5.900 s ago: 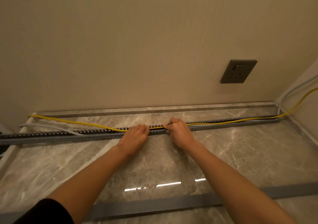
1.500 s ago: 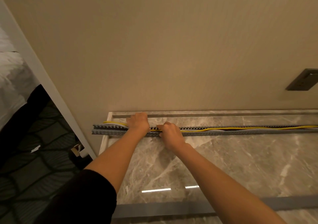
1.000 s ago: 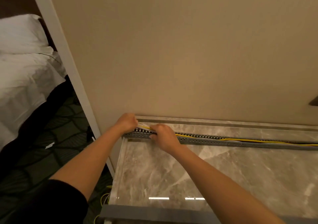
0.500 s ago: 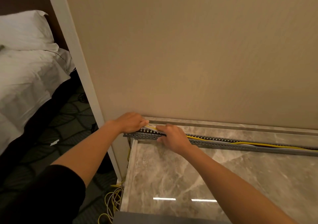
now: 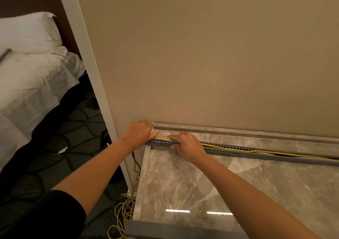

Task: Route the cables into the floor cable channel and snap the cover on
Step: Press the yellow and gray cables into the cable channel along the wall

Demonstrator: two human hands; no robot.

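A grey slotted cable channel (image 5: 238,152) runs along the marble floor near the wall, open on top. A yellow cable (image 5: 256,151) and a grey cable lie inside it. At the channel's left end, my left hand (image 5: 140,133) rests with its fingers on the yellow cable, pressing it down. Just to the right, my right hand (image 5: 187,144) lies over the channel, fingers pinching the yellow cable at the slotted wall. The flat grey cover strip (image 5: 174,231) lies loose on the floor at the bottom of the view.
Loose yellow and grey cable coils (image 5: 122,215) hang off the marble step's left edge (image 5: 145,174) onto dark patterned carpet (image 5: 60,152). A white door frame (image 5: 91,73) and a bed with white linen (image 5: 27,77) stand to the left. The beige wall (image 5: 201,55) rises right behind the channel.
Both hands have worked leftward along the channel from its middle to its left end, tucking the yellow cable in. The view has followed them, bringing the bed and carpet into sight.
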